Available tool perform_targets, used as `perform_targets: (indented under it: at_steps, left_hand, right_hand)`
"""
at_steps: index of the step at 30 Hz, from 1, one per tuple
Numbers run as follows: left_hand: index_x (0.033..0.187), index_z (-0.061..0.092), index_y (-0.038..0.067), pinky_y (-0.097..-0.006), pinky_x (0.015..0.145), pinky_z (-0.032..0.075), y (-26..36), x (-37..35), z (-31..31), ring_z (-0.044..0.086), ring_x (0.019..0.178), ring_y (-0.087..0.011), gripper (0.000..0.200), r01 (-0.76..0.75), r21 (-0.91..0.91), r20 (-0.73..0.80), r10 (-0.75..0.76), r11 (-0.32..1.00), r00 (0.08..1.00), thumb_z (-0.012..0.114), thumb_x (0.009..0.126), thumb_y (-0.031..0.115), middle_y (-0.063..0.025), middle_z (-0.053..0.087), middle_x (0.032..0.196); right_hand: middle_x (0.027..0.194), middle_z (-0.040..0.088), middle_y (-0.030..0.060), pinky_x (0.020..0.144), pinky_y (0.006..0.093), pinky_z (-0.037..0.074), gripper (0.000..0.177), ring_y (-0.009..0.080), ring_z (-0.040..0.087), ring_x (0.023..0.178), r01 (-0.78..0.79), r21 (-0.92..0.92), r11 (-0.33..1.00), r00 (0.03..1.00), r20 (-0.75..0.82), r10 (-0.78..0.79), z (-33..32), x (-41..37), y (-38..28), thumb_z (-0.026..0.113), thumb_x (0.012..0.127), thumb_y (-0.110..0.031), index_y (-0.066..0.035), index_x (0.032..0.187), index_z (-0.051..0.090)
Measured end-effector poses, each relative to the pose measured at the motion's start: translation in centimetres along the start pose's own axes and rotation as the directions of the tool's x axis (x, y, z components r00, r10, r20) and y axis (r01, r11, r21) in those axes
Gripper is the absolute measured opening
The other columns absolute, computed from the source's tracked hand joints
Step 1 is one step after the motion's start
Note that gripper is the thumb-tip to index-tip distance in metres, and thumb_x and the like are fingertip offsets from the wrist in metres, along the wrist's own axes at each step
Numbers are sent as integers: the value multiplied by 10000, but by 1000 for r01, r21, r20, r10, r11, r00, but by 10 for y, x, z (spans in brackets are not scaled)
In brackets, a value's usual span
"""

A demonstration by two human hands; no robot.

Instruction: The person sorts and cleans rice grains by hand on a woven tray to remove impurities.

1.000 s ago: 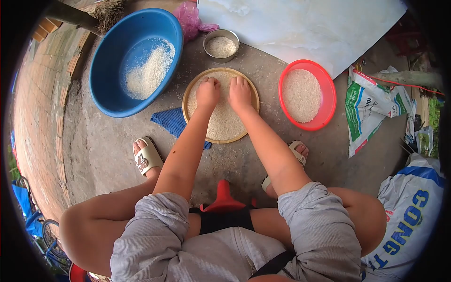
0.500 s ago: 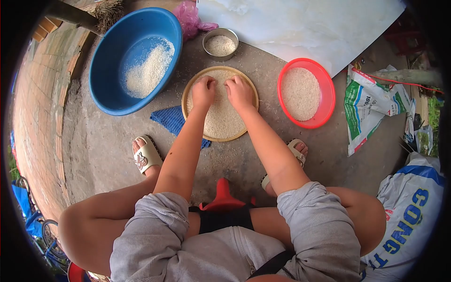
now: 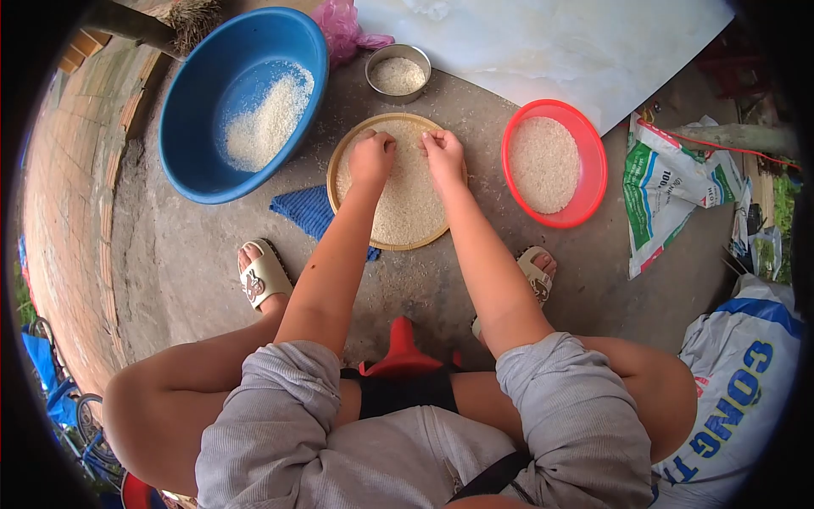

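Observation:
White rice (image 3: 409, 199) covers a round woven tray (image 3: 342, 206) on the ground in front of me. Over its left half, my left hand (image 3: 372, 159) is closed, with the fingers curled in and the thumb against them. My right hand (image 3: 444, 158) hovers at the right part of the tray, thumb and fingertips pinched together. Whatever either pinch holds is too small to make out. Under the tray's left side lies a blue cloth (image 3: 307, 214).
A blue basin (image 3: 191, 127) with rice stands left, a metal bowl (image 3: 398, 93) of rice behind the tray, a red basin (image 3: 593, 182) of rice right. Printed sacks (image 3: 670, 191) lie at the right. A pink plastic bag (image 3: 339, 34) and a pale sheet (image 3: 543, 51) are behind.
My right hand has shifted right, widening the gap between my hands. My left hand stays over the tray's left half, closed as before.

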State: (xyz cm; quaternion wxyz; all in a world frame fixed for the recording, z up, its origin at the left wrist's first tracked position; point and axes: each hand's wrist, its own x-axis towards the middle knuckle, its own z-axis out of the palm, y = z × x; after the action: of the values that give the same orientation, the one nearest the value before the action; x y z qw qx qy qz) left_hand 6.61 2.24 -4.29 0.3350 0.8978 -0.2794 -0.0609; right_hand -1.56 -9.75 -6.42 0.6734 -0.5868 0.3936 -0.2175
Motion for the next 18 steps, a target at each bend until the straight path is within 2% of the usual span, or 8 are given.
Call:
perform_targets:
  at_steps: [2, 4, 8, 10, 13, 14, 16, 18]
  left_hand:
    - [812, 682, 80, -406, 683, 494, 3, 1, 1, 624, 788, -293, 98, -15, 54, 12, 14, 998, 1000, 660, 770, 167, -94, 628, 828]
    - [846, 645, 87, -420, 715, 493, 9, 2, 2, 616, 857, -309, 105, 13, 221, 33, -21, 975, 999, 613, 809, 180, -105, 623, 875]
    - [905, 613, 92, -431, 737, 488, 2, 0, 8, 598, 918, -325, 114, -19, 310, 17, 15, 950, 1000, 568, 848, 180, -115, 614, 912]
    - [917, 590, 57, -432, 749, 479, -4, -4, 5, 582, 954, -336, 97, 67, 155, -36, -63, 986, 997, 533, 869, 119, -145, 608, 919]
    - [918, 583, 28, -389, 726, 479, -16, 3, -2, 606, 866, -289, 83, 19, -79, -179, -33, 997, 983, 538, 872, 79, -158, 616, 886]
    - [918, 583, 28, -389, 726, 479, -17, 8, -2, 606, 866, -289, 83, 15, -77, -182, -29, 997, 983, 538, 872, 79, -158, 616, 886]
    - [947, 578, 0, -350, 695, 473, 1, 18, -24, 602, 771, -245, 114, 100, -444, -22, -122, 890, 992, 578, 857, 71, -168, 623, 845]
    - [977, 595, -2, -323, 684, 475, 33, 19, -46, 594, 722, -202, 163, 62, -493, 6, -68, 868, 998, 608, 855, 105, -146, 631, 822]
  right_hand:
    - [873, 626, 101, 671, 286, 510, 128, 181, 622, 756, -218, 267, 939, 976, 62, 209, 0, 2, -13, 605, 870, -67, -5, 951, 528]
    - [874, 615, 103, 683, 296, 511, 131, 189, 616, 770, -286, 375, 882, 958, 100, 268, -1, 5, -20, 594, 872, -66, -11, 957, 511]
    - [870, 579, 109, 715, 327, 510, 125, 205, 593, 794, -379, 564, 734, 920, 140, 367, -6, 8, -28, 534, 874, -63, -13, 964, 463]
    - [863, 573, 112, 719, 340, 509, 116, 210, 588, 782, -389, 607, 693, 909, 132, 395, -11, 12, -20, 525, 863, -65, -13, 947, 466]
    - [853, 564, 115, 731, 360, 505, 103, 219, 578, 775, -417, 667, 617, 877, 119, 465, -15, 8, -15, 513, 840, -67, -11, 916, 470]
    - [850, 559, 116, 738, 367, 502, 99, 223, 573, 780, -436, 687, 582, 854, 112, 508, -15, 6, -15, 509, 829, -67, -10, 901, 471]
    - [842, 555, 114, 752, 372, 498, 83, 227, 568, 791, -474, 670, 572, 845, 164, 509, -12, 0, -21, 508, 821, -74, -14, 870, 477]
    - [834, 550, 112, 765, 377, 494, 73, 230, 562, 802, -515, 648, 561, 832, 219, 511, -7, -9, -30, 507, 814, -81, -17, 840, 484]
